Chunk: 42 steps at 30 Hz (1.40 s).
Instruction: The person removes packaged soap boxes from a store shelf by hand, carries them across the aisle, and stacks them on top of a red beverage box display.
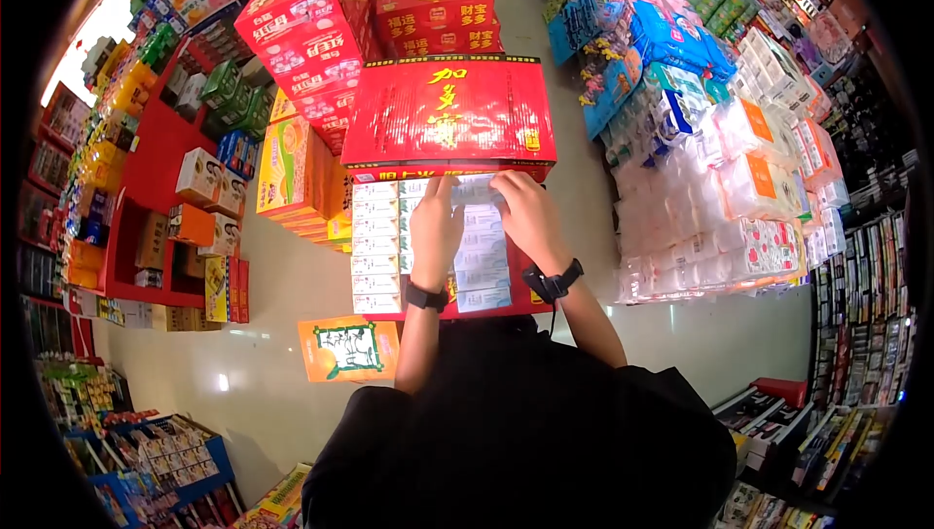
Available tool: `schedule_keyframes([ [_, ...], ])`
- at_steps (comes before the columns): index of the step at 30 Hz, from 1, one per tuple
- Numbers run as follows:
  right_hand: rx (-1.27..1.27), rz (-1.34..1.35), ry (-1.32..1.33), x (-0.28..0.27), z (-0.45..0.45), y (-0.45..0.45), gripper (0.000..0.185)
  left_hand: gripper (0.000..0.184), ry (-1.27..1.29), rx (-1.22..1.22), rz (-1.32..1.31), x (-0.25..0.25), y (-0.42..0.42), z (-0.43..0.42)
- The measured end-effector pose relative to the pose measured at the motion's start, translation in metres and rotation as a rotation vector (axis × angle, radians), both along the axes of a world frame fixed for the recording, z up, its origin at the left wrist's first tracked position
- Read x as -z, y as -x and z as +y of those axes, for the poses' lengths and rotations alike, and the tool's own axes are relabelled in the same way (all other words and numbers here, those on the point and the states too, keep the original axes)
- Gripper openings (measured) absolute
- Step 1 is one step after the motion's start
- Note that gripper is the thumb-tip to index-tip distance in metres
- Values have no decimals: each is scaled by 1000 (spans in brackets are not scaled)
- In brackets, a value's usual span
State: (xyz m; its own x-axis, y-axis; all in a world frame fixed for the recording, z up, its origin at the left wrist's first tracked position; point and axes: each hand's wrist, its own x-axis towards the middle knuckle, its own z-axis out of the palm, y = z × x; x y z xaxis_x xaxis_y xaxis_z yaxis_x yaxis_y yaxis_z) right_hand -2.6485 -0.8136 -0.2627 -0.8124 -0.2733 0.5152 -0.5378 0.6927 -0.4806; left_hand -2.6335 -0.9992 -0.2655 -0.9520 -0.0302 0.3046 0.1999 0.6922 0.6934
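L hand [438, 222] & R hand [525, 218], fingers part-bent, hold unclear, are at far end of small pale boxes [483, 261], near big red carton [448, 115]; tight rows prob. call for light fingertip control.

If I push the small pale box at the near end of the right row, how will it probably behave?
The small pale box is probably stiff, since its edges look straight. It should hardly roll, having flat faces, and may slide instead. Pushed toward the big red carton, it would likely move its close neighbours too.
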Motion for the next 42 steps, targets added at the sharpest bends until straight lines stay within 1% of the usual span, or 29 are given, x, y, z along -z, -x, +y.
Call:
schedule_keyframes([
  [4, 47, 28, -23, 13, -7, 26, 33, 35, -7, 5, -44, 12, 27, -4],
  [7, 112, 37, 0, 19, -11, 26, 28, 34, -80, 28, -8, 14, 38, -3],
  [12, 155, 74, -27, 29, -15, 26, 34, 33, -159, 47, -1, 15, 43, -3],
  [16, 175, 47, -65, 31, -13, 20, 39, 35, -191, 60, -74, 10, 43, -6],
  [19, 185, 44, -56, 36, -16, 23, 39, 36, -216, 58, -75, 7, 44, -6],
  [24, 165, 17, -58, 28, -15, 27, 38, 34, -183, 71, -72, 8, 46, -9],
  [28, 139, -9, -77, 25, -11, 22, 36, 34, -191, 60, -68, 12, 41, -10],
  [32, 151, -26, 18, 15, -10, 6, 36, 37, -129, 30, -53, 6, 29, -15],
  [34, 153, -66, 80, 15, -4, -6, 37, 36, -151, 30, -55, 0, 20, -17],
  [37, 181, -113, 90, 21, 11, -33, 36, 34, -159, 17, -63, -7, -1, -17],
  [40, 209, -125, 81, 25, 33, -62, 31, 31, -160, 27, -84, -6, -25, -18],
  [42, 240, -104, 95, 12, 45, -75, 29, 30, -149, 52, -91, -9, -40, -17],
])
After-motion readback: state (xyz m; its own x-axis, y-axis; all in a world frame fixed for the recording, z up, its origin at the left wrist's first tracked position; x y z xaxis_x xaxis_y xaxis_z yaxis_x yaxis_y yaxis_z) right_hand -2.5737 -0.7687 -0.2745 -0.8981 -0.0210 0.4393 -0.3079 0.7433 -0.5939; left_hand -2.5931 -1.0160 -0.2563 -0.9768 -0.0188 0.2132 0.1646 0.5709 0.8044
